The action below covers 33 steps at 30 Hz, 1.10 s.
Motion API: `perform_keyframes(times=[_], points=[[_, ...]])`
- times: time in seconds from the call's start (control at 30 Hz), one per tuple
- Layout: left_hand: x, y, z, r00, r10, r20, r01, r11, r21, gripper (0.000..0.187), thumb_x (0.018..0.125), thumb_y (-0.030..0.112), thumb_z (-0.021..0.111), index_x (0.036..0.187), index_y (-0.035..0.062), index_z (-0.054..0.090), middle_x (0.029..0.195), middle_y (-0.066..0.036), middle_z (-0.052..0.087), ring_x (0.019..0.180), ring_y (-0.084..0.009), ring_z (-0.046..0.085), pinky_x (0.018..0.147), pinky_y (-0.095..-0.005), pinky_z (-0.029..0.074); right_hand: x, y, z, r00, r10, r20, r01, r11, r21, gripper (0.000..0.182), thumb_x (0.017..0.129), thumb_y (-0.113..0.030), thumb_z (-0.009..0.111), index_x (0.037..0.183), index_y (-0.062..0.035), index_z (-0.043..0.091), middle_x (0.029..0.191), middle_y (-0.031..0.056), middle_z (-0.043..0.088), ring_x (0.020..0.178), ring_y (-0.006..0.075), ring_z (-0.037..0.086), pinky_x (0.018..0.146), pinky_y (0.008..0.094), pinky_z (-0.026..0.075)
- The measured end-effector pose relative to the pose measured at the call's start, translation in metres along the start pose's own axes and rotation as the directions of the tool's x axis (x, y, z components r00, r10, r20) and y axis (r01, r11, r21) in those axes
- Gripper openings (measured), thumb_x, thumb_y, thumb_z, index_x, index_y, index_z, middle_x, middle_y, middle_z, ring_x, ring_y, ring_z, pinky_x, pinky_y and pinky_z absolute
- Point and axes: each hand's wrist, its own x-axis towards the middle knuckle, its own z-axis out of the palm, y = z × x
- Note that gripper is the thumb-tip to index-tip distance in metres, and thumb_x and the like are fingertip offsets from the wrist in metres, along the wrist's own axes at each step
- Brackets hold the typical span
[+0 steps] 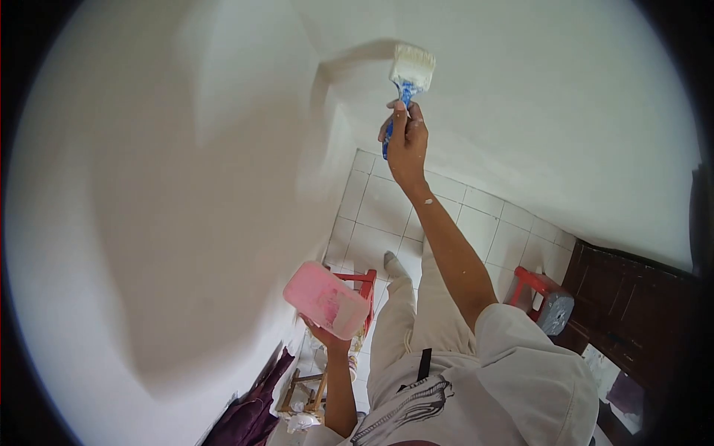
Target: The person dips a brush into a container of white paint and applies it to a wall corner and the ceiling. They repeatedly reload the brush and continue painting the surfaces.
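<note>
My right hand (407,141) is raised near the wall corner, its fingers wrapped round the blue handle of a wide paintbrush (413,67). White paint coats the bristles, which point up and overlap the white wall (520,97) in this view. Paint specks dot my right forearm. Lower down on the left, my left hand (325,333) holds up a pink plastic container (316,290) from beneath. Smears of paint show inside the container, and most of my left fingers are hidden under it.
Behind the container stands a red stool (370,279). A wooden stool (301,392) and purple cloth (256,405) are at the lower left. Another red stool with a grey top (555,312) stands right, beside a dark wooden door (632,297). White tiles (379,201) cover the floor.
</note>
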Motion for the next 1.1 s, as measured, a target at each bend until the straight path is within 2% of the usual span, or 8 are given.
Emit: perform_keyframes(times=[0.13,0.37,0.47,0.67,0.83,0.97,1.07,1.1], points=[[0.008,-0.006,-0.003,0.991,-0.131,0.034,0.134,0.982,-0.132,0.072,0.090,0.065,0.040,0.145,0.0197,0.030,0.146,-0.007,0.035,0.134,-0.0317,0.034,0.110,-0.0547,0.028,0.003,0.072,0.009,0.998,0.009,-0.058,-0.010,1.000,-0.015,0.030,0.103,-0.027,0.038,0.095,-0.0010,0.051,0.053,0.0042,0.052,0.047,0.0106,0.051,0.047,0.0262,0.038],[0.002,-0.012,0.021,0.972,-0.216,0.093,0.226,0.967,-0.115,0.071,0.092,0.067,0.032,0.145,0.0202,0.027,0.144,-0.006,0.037,0.131,-0.0309,0.037,0.107,-0.0532,0.034,-0.043,0.227,-0.021,0.803,0.591,-0.073,-0.595,0.792,-0.134,0.038,0.101,-0.032,0.038,0.091,-0.0005,0.056,0.054,0.0047,0.053,0.044,0.0105,0.047,0.041,0.0273,0.035],[-0.001,-0.014,0.007,0.973,-0.222,0.067,0.227,0.971,-0.073,0.071,0.092,0.067,0.032,0.146,0.0203,0.027,0.144,-0.006,0.036,0.132,-0.0312,0.037,0.107,-0.0538,0.033,-0.030,0.201,-0.027,0.861,0.485,-0.154,-0.505,0.851,-0.144,0.039,0.101,-0.032,0.038,0.092,0.0009,0.057,0.054,0.0043,0.052,0.043,0.0109,0.047,0.041,0.0278,0.036],[-0.002,-0.017,0.011,0.956,-0.272,0.110,0.284,0.952,-0.113,0.071,0.092,0.067,0.030,0.146,0.0207,0.026,0.144,-0.006,0.036,0.132,-0.0310,0.037,0.108,-0.0532,0.033,0.005,0.001,0.024,0.937,-0.318,-0.146,0.266,0.919,-0.292,0.016,0.099,-0.011,0.043,0.089,-0.0002,0.051,0.050,0.0089,0.047,0.042,0.0165,0.049,0.041,0.0299,0.034],[0.001,-0.020,0.014,0.993,-0.121,-0.001,0.120,0.985,0.121,0.071,0.092,0.067,0.030,0.145,0.0206,0.027,0.144,-0.005,0.037,0.131,-0.0297,0.038,0.107,-0.0520,0.034,0.019,0.043,0.020,0.959,-0.185,-0.213,0.111,0.942,-0.318,0.016,0.099,-0.014,0.042,0.093,0.0005,0.047,0.055,0.0166,0.051,0.043,0.0289,0.051,0.043,0.0359,0.036],[-0.008,-0.012,0.037,0.952,-0.252,0.172,0.280,0.945,-0.167,0.070,0.092,0.067,0.030,0.145,0.0208,0.028,0.142,-0.005,0.038,0.130,-0.0292,0.039,0.107,-0.0519,0.035,-0.018,0.183,0.000,0.962,0.125,-0.244,-0.244,0.794,-0.556,0.034,0.097,-0.022,0.042,0.087,0.0040,0.060,0.073,0.0256,0.064,0.068,0.0435,0.062,0.060,0.0480,0.048],[-0.005,-0.007,0.037,0.944,-0.267,0.195,0.297,0.944,-0.142,0.068,0.092,0.066,0.031,0.143,0.0208,0.030,0.140,-0.005,0.040,0.129,-0.0292,0.040,0.106,-0.0518,0.036,-0.002,0.171,-0.004,0.780,0.562,-0.274,-0.611,0.778,-0.143,0.045,0.099,-0.030,0.041,0.071,0.0014,0.055,0.053,0.0110,0.052,0.045,0.0217,0.054,0.045,0.0339,0.043],[-0.003,-0.007,0.037,0.939,-0.281,0.198,0.311,0.940,-0.141,0.067,0.093,0.065,0.031,0.143,0.0208,0.031,0.140,-0.005,0.040,0.128,-0.0292,0.041,0.106,-0.0518,0.036,0.008,0.139,-0.006,0.904,0.337,-0.262,-0.394,0.895,-0.209,0.044,0.100,-0.029,0.041,0.072,0.0013,0.055,0.052,0.0052,0.050,0.044,0.0132,0.049,0.042,0.0300,0.039]])
